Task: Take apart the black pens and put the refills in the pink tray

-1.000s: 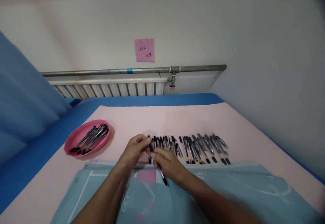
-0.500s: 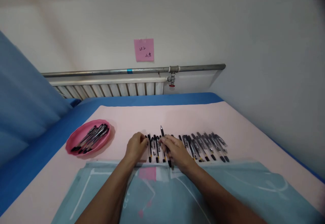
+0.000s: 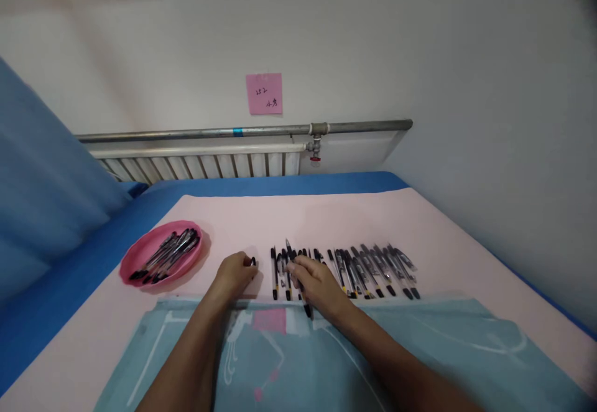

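My right hand is closed around an uncapped pen, its tip pointing up and away and its black end toward me. Between the fingertips of my left hand is a small black pen cap, held just above the pink surface. Beside that hand lies a capped pen, the leftmost of a row of black and clear pens running to the right. Some pens in the row are hidden behind my right hand.
At the left a pink dish holds several pens. A teal cloth lies under my forearms along the near side. Behind the pink table cover are a radiator and a metal pipe. A blue curtain hangs at left.
My left hand has moved left, away from the row, with the cap in its fingertips. My right hand and its pen have shifted slightly left and toward me.
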